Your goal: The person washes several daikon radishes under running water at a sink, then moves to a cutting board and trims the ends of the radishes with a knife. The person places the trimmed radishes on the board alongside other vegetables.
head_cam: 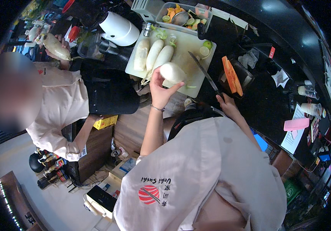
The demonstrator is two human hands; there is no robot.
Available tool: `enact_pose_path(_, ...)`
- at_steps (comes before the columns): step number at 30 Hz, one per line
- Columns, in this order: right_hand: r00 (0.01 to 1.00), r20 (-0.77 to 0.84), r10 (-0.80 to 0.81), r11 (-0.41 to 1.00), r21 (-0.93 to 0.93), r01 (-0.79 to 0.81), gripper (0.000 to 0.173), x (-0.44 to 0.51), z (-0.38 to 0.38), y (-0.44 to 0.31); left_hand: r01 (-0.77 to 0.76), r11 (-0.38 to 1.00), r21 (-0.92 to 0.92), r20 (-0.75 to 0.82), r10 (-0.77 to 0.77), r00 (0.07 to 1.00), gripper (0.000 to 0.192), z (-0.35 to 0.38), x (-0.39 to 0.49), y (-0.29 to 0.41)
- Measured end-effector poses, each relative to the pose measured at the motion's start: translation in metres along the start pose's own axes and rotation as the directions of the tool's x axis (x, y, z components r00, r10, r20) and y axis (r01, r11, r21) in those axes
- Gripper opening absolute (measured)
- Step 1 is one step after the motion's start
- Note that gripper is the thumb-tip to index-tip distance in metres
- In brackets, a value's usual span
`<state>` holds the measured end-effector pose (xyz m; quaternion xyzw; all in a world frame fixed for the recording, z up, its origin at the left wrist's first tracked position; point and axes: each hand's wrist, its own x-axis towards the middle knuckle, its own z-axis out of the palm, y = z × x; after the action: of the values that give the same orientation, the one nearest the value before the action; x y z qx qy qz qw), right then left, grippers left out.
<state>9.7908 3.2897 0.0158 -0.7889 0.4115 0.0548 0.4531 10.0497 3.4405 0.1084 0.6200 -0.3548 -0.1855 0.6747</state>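
Observation:
In my left hand [161, 89] is a white daikon radish [172, 72], its rounded end turned up over the lower part of a pale cutting board [190, 59]. My right hand [227, 104] grips the black handle of a long kitchen knife [202, 68]; its blade slants across the board's right edge with the tip over the board. Several more daikon radishes [155, 55] lie side by side on the board's left half. A green lime [207, 44] and a cut lime half [204, 51] sit near the upper right corner.
A clear plastic tub [161, 24] of cut fruit and a strainer stands behind the board. To its left is a white appliance [120, 29]. Carrot-coloured slabs [231, 75] lie right of the knife. At left another person [61, 95] holds a large daikon [56, 47].

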Motion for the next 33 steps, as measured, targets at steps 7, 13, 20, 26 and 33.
enact_pose_path(7,1.000,-0.025,0.012,0.978,0.207,-0.007,0.048,-0.011,-0.022,-0.029,0.391,0.750,-0.533,-0.213,-0.567,0.796,0.045,-0.001,-0.043,-0.055)
enact_pose_path(13,0.994,-0.073,-0.081,0.974,0.205,0.094,0.037,-0.026,-0.031,-0.043,0.283,0.573,-0.769,-0.294,-0.710,0.640,0.039,0.032,-0.058,-0.082)
enact_pose_path(20,0.964,0.025,-0.266,0.964,0.007,0.266,0.034,-0.043,-0.030,-0.036,0.258,0.592,-0.763,-0.379,-0.734,0.563,0.043,0.034,-0.072,-0.094)
enact_pose_path(26,0.965,0.147,-0.217,0.976,0.022,0.216,0.036,-0.045,-0.025,-0.026,0.370,0.630,-0.683,-0.422,-0.753,0.504,0.043,0.029,-0.081,-0.090)
enact_pose_path(33,0.982,0.122,-0.144,0.989,0.040,0.140,0.037,-0.051,-0.017,-0.025,0.360,0.549,-0.754,-0.352,-0.801,0.485,0.036,0.030,-0.093,-0.084)
